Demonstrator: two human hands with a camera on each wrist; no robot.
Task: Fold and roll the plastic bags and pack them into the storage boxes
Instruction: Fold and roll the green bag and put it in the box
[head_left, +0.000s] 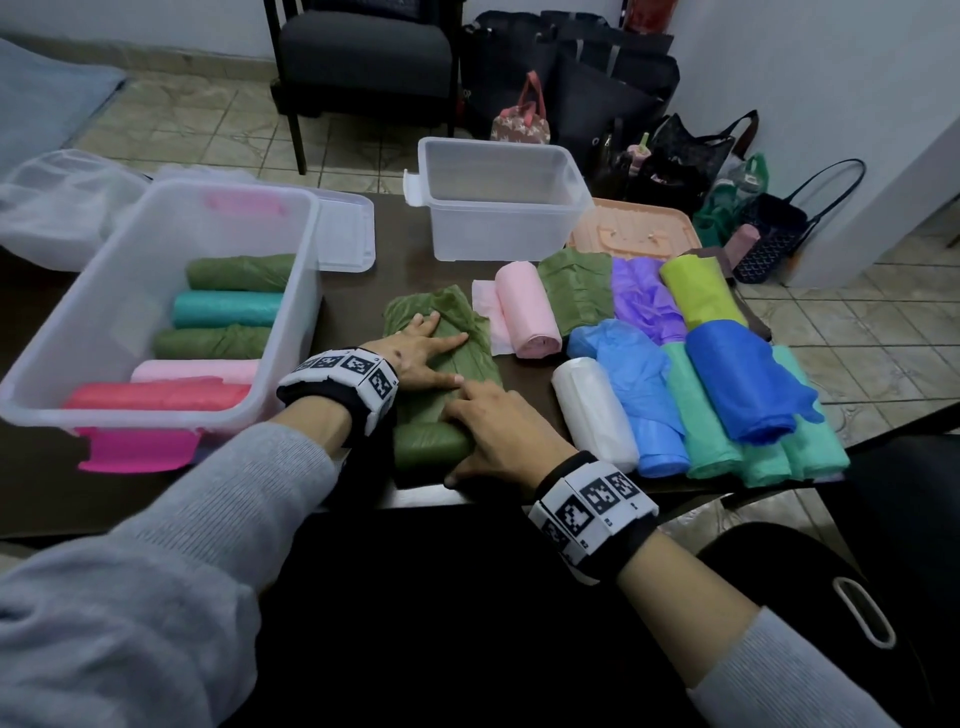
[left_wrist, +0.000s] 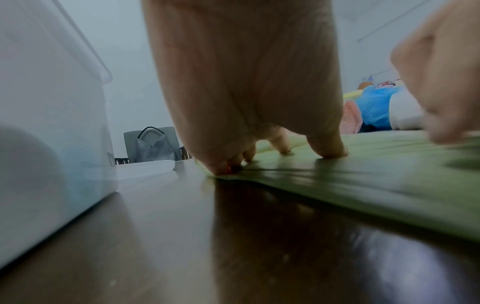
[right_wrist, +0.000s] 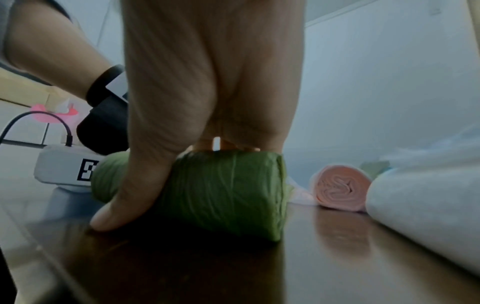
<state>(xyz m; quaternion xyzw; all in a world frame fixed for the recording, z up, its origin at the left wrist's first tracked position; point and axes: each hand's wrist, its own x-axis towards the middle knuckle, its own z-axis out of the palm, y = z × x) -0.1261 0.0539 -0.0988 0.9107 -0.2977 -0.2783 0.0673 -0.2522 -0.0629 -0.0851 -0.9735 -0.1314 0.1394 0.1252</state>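
At the centre of the head view a green plastic bag (head_left: 441, 358) lies folded flat on the dark table (head_left: 363, 291), its near end already wound into a short roll at the table's lower edge. The left hand (head_left: 415, 353) presses on the flat part with fingers straight and spread; the left wrist view shows its fingertips (left_wrist: 330, 152) planted on the green film. The right hand (head_left: 498, 431) lies over the rolled end, fingers laid across the top and thumb (right_wrist: 122, 205) curled down the near side to the table, gripping the roll. At the left of the frame stands a clear storage box with pink latches (head_left: 62, 374) holding five rolled bags in a row: green, teal, green, pink, red. A second clear storage box (head_left: 498, 228) stands in the upper middle, just left of a peach lid (head_left: 634, 228). To the right of the hands lie more bags: a pink roll (head_left: 527, 312), a white roll (head_left: 595, 410), and light blue, teal, deep blue, purple and yellow-green ones packed side by side.
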